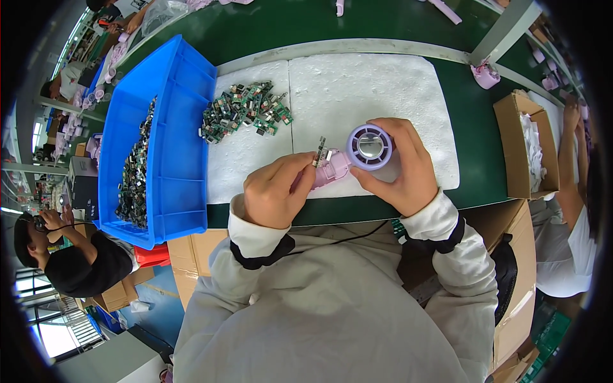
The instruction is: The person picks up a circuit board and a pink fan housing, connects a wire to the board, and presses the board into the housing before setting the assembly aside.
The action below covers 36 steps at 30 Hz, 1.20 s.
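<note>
A small handheld fan, its round lilac head (352,153) to the right and its pink handle (332,168) toward the left, is held just above the white foam sheet (377,83). My right hand (412,167) is closed around the fan head, thumb below and fingers along its far right side. Between thumb and forefinger my left hand (273,189) pinches a small green circuit board (320,150), standing up over the handle. The handle's left end is hidden by that hand; whether the other fingers grip it is not visible.
A heap of circuit boards (246,110) lies on the foam's far left. Beside it a tilted blue bin (181,147) holds more boards (135,172). On the right stand a cardboard box (516,147) and a metal post (504,32). Other people work at both sides.
</note>
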{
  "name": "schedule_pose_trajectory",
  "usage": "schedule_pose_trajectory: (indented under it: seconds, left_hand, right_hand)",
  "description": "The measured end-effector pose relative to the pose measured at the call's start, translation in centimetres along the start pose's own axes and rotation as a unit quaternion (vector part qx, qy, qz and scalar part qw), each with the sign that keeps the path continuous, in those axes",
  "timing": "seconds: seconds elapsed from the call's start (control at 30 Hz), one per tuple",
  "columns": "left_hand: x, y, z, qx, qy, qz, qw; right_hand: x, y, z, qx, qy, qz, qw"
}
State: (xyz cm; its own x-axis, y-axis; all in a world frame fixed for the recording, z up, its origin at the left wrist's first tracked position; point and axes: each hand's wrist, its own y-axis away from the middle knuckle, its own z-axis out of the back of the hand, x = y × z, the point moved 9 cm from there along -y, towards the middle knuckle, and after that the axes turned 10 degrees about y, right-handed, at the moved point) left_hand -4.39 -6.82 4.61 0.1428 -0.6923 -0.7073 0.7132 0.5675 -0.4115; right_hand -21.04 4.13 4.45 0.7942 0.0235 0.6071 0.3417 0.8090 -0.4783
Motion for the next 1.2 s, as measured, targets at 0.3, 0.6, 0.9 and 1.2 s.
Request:
schedule_pose_trajectory:
  seconds: [0.3, 0.6, 0.9, 1.2]
  left_hand:
    - [4.6, 0.1, -0.7, -0.008, 0.332, 0.201, 0.921]
    - [4.5, 0.3, 2.0, -0.08, 0.329, 0.182, 0.923]
    - [3.4, 1.2, 6.0, -0.137, -0.086, 0.011, 0.987]
    - [5.0, 1.5, 4.9, -0.099, -0.084, 0.034, 0.991]
  right_hand:
    - [-0.1, -0.2, -0.1, 0.019, -0.004, -0.004, 1.0]
    - [0.7, -1.0, 1.6, 0.099, 0.037, 0.007, 0.994]
    - [-10.6, -2.5, 7.4, 0.035, -0.006, -0.315, 0.948]
    - [-27.0, -12.1, 10.2, -0.141, -0.062, -0.454, 0.878]
